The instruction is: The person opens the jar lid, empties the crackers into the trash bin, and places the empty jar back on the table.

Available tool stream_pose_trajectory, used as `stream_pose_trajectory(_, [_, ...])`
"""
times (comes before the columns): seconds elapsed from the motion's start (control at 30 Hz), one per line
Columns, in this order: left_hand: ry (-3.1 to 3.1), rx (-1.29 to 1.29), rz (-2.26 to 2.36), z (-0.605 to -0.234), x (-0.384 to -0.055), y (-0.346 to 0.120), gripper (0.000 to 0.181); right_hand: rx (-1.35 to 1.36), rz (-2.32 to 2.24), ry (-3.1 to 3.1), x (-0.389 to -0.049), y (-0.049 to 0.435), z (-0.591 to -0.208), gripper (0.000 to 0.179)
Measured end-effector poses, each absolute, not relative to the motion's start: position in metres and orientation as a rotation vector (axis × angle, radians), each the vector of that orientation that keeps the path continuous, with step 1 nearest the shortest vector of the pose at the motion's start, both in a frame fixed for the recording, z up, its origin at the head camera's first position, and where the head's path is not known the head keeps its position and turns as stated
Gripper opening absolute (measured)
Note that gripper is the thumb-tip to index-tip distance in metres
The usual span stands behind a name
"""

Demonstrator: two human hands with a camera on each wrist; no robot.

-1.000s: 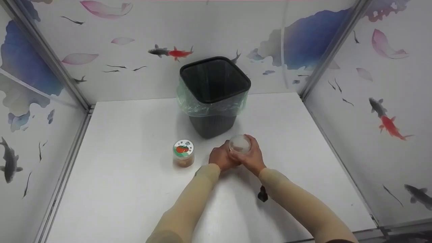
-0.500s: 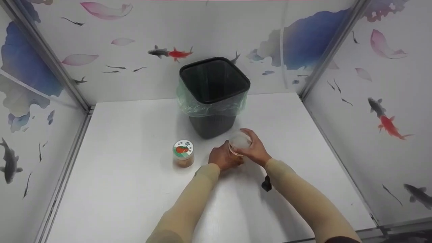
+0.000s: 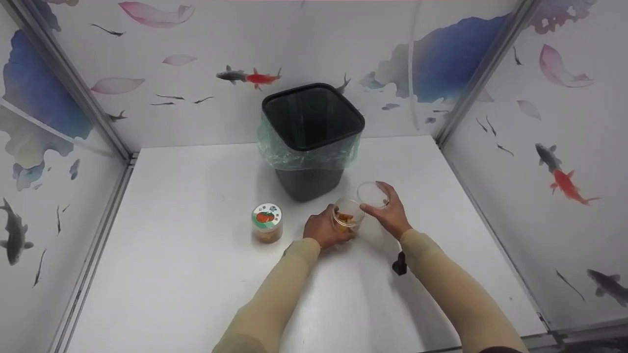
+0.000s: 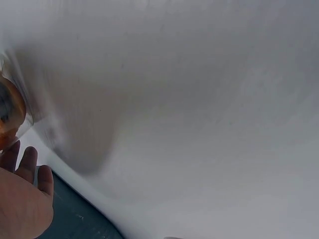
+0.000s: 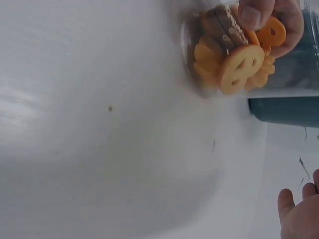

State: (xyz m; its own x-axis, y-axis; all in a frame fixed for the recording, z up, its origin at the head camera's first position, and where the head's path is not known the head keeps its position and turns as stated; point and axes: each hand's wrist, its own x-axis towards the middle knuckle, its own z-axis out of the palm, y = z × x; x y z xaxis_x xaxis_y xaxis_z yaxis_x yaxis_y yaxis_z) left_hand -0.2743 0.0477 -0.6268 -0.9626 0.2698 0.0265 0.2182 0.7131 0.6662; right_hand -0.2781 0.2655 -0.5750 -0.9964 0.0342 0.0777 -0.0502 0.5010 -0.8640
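My left hand (image 3: 321,229) grips a clear plastic jar (image 3: 354,230) on the white table. Orange and brown cookies (image 5: 241,69) show through its wall in the right wrist view, some round with cut-out holes. The jar's top is uncovered. Just to its right, my right hand (image 3: 394,214) pinches a clear round lid (image 3: 373,192) by the edge, tilted and apart from the jar. At the edge of the left wrist view, part of the jar (image 4: 14,107) appears beside my left fingers (image 4: 29,159).
Left of my hands stands a second jar (image 3: 266,228) with a tomato-like picture on its lid. A black bin (image 3: 311,184) lined with a green bag (image 3: 274,147) is behind them, by the patterned back wall (image 3: 196,117). Side walls enclose the table (image 3: 186,255).
My right hand has lifted the lid off the jar and moved it to the right, baring the cookies inside. The left hand stays in place around the jar.
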Motion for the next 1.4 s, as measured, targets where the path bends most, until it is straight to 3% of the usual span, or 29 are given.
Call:
stream_pose_trajectory(0.53, [2.866,0.4,1.035,-0.626,-0.273,0.048,0.096,-0.278,1.127,-2.878,-0.281,0.31,-0.618,0.113])
stream_pose_trajectory(1.13, [2.87,0.395,1.047,-0.629,-0.274,0.046,0.097,-0.251,0.876,-3.028,-0.274,0.308,-0.649,0.117])
stream_pose_trajectory(1.4, [2.854,0.387,1.052,-0.627,-0.274,0.046,0.098,-0.234,0.781,-3.092,-0.259,0.299,-0.632,0.109])
